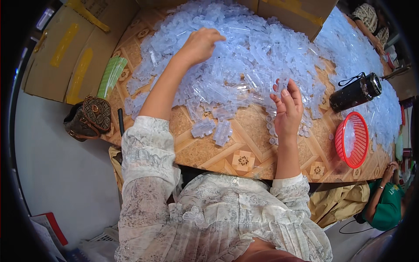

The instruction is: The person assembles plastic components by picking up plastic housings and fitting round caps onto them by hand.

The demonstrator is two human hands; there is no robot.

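Observation:
My right hand (288,111) is raised above the near edge of a large pile, its thumb and fingers closed on a small clear plastic piece (282,84). My left hand (201,46) reaches over the pile's far left part, back upward. Its fingers are bent loosely and point right; nothing shows in them, though the palm side is hidden. The pile (248,52) is made of many clear, bluish plastic pieces. A few clear pieces (203,128) lie apart on the tabletop nearer my body. Small round clear parts (304,129) lie scattered beside my right wrist.
A red plastic basket (354,140) with whitish contents and a black flask (355,92) stand at the right. Cardboard boxes (65,56) and a brown patterned bag (94,115) are at the left. Other people sit at the right, one in a green shirt (386,205).

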